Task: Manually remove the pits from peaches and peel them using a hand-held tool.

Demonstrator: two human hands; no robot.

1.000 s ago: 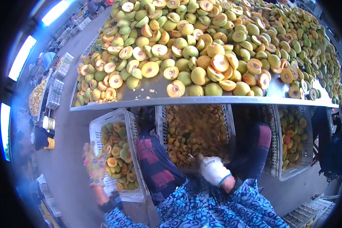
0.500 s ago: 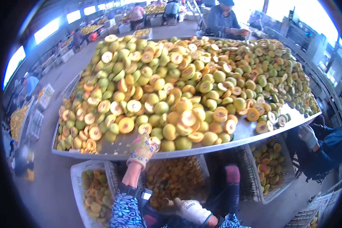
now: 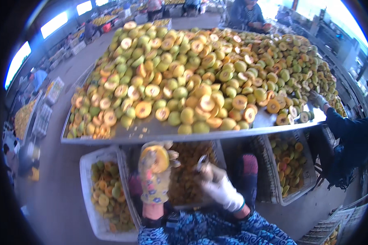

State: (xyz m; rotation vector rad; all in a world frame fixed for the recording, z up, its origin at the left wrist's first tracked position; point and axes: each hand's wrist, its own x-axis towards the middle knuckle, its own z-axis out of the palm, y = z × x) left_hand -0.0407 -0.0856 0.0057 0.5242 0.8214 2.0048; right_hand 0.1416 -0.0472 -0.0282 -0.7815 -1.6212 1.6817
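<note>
My left hand, in a flowered glove, is closed around a halved peach with orange flesh. It is held up in front of the metal table. To its right, my right hand wears a white glove and grips a small hand tool with a shiny, curved metal end; blur hides its exact shape. The tool and the fruit are apart. Across the table spreads a large heap of halved peaches, many showing pits or hollows.
Below the table edge stand a left crate of peach halves, a middle crate with brownish pieces, and a right crate of halves. A co-worker's gloved hand reaches onto the heap at right. Another person sits beyond.
My left hand has drawn back from the table's front edge with a peach half. My right hand has risen with the tool. The co-worker's hand at right has moved onto the heap.
</note>
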